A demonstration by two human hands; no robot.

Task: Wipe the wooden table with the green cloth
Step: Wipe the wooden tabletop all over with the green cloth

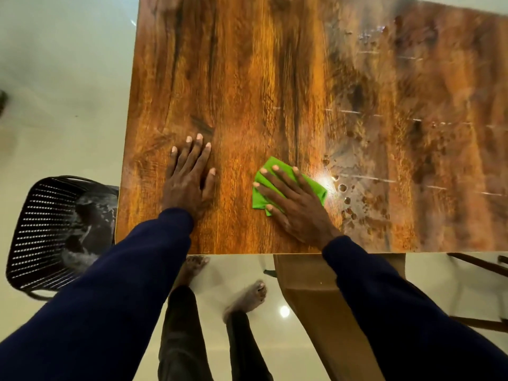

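The wooden table [275, 78] fills the upper part of the head view, dark brown with strong grain. A folded green cloth [316, 185] lies on it near the front edge. My right hand [294, 200] presses flat on the cloth, fingers spread across it. My left hand [189, 177] rests flat on the bare wood to the left, fingers apart, holding nothing. Right of the cloth the surface shows wet droplets and streaks [357, 204] with a bright glare spot.
A black perforated chair [46, 229] stands at the table's left front corner. A wooden chair back [310, 284] sits under the front edge, with another chair frame [481, 270] at the right. My bare feet stand on the glossy pale floor [55, 78].
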